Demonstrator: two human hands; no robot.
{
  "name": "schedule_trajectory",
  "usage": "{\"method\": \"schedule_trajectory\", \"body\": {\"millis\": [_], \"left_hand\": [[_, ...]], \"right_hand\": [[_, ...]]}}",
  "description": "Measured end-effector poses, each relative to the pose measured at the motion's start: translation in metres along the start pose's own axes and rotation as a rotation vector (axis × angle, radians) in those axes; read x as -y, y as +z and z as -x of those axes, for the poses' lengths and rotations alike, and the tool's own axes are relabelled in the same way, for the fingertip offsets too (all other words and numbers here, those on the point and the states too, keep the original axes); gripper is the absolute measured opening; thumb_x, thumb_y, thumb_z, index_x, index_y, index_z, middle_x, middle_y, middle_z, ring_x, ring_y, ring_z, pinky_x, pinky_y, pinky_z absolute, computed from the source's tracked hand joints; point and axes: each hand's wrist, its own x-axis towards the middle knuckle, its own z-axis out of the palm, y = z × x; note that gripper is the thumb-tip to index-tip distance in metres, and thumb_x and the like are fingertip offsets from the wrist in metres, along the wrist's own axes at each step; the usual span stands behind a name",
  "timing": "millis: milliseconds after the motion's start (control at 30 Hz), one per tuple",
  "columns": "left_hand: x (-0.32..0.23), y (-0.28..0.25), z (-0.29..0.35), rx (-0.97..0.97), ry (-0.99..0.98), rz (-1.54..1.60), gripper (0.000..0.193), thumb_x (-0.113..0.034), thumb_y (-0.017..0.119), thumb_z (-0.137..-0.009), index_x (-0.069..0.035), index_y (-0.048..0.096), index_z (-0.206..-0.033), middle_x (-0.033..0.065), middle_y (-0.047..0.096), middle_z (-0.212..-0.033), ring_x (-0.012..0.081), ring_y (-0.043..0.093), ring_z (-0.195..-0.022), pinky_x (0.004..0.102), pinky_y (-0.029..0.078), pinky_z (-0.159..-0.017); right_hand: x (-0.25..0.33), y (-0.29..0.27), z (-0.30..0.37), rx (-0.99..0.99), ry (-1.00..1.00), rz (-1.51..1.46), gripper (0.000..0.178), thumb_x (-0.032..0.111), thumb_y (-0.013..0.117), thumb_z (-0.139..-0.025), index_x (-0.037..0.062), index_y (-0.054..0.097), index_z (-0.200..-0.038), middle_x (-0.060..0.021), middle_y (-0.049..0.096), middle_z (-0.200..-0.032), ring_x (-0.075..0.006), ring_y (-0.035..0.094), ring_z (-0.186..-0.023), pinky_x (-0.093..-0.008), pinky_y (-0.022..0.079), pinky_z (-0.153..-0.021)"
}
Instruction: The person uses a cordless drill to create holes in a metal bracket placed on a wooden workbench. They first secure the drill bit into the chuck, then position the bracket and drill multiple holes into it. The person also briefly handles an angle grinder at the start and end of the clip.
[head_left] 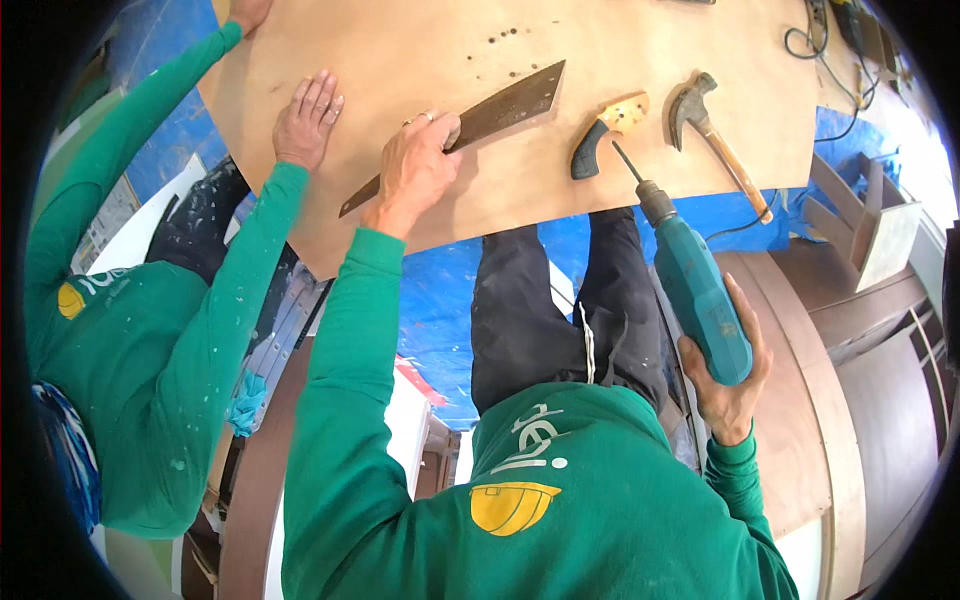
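Grips blade [508, 107] in left hand [415, 168], drill [700, 290] in right hand [735, 385]

Grasps the bare blade near its middle with the left hand, fingers curled round it, a ring on one of them. Slants the blade over the wooden counter [400, 60], from the near left toward the middle. Clasps the drill by its rear end with the right hand, thumb on the left flank, fingers on the right. Aims the bit [628, 162] forward and leftward, tip over the counter and just beside the handle [588, 153]; cannot tell of any contact there.

Has the handle, black and tan, lying loose on the counter between blade and hammer [725, 155], apart from both. Has the hammer farther right, claw head away, wooden shaft slanting to the near edge. Beyond the blade, shows small dark specks [513, 33] on the surface.

At the left, has a co-worker [130, 390] in green, one palm [305, 125] laid on the counter near the blade, the other hand at the far left edge. At the far right, shows a power tool [848, 28]. Below, has a blue sheet [430, 290]; at the right, a wooden frame [885, 245].
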Motion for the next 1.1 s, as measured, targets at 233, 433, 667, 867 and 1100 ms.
{"method": "schedule_trajectory", "body": {"millis": [233, 433, 667, 867, 1100], "left_hand": [[0.007, 0.06, 0.033, -0.21, 0.093, -0.131, 0.038, -0.017, 0.093, -0.073, -0.011, 0.069, -0.101, 0.0103, 0.065, -0.12, 0.0379, 0.063, -0.111, 0.0534, 0.051, -0.093], [0.003, 0.05, 0.034, -0.209, 0.097, -0.145, 0.048, -0.03, 0.099, -0.074, -0.01, 0.068, -0.105, 0.0095, 0.062, -0.133, 0.0368, 0.061, -0.121, 0.0529, 0.051, -0.103], [0.011, 0.051, 0.038, -0.237, 0.034, -0.127, 0.072, -0.033, 0.1, -0.078, -0.004, 0.069, -0.135, 0.0154, 0.061, -0.144, 0.0412, 0.059, -0.132, 0.0534, 0.051, -0.111], [-0.024, 0.055, 0.045, -0.357, -0.013, -0.046, 0.064, -0.033, 0.095, -0.087, -0.001, 0.068, -0.136, 0.0223, 0.062, -0.139, 0.0449, 0.06, -0.129, 0.0546, 0.051, -0.11], [-0.102, 0.147, 0.078, -0.105, -0.284, 0.525, 0.035, -0.021, 0.083, -0.103, 0.004, 0.072, -0.123, 0.013, 0.079, -0.087, 0.0254, 0.078, -0.078, 0.04, 0.061, -0.07]], "right_hand": [[-0.002, 0.001, -0.004, 0.011, 0.017, -0.024, 0.083, 0.004, 0.084, -0.079, -0.003, 0.061, -0.158, -0.022, 0.079, -0.131, -0.0269, 0.079, -0.111, -0.041, 0.062, -0.1], [-0.006, 0.001, -0.002, 0.036, 0.04, 0.009, 0.083, 0.004, 0.084, -0.08, -0.0026, 0.06, -0.159, -0.0217, 0.079, -0.131, -0.0279, 0.08, -0.111, -0.0418, 0.062, -0.1], [-0.002, 0.001, -0.01, 0.094, 0.051, 0.037, 0.083, 0.005, 0.085, -0.08, -0.0027, 0.06, -0.159, -0.0208, 0.081, -0.126, -0.0272, 0.08, -0.111, -0.0413, 0.062, -0.1], [-0.006, 0.015, -0.014, 0.175, 0.079, -0.032, 0.081, 0.008, 0.087, -0.081, -0.0036, 0.061, -0.157, -0.0206, 0.082, -0.124, -0.0262, 0.08, -0.112, -0.0399, 0.062, -0.1], [-0.011, 0.015, 0.0, 0.07, 0.125, -0.093, 0.082, 0.011, 0.087, -0.082, -0.0048, 0.06, -0.157, -0.0196, 0.08, -0.124, -0.0237, 0.079, -0.105, -0.0393, 0.063, -0.096]]}}
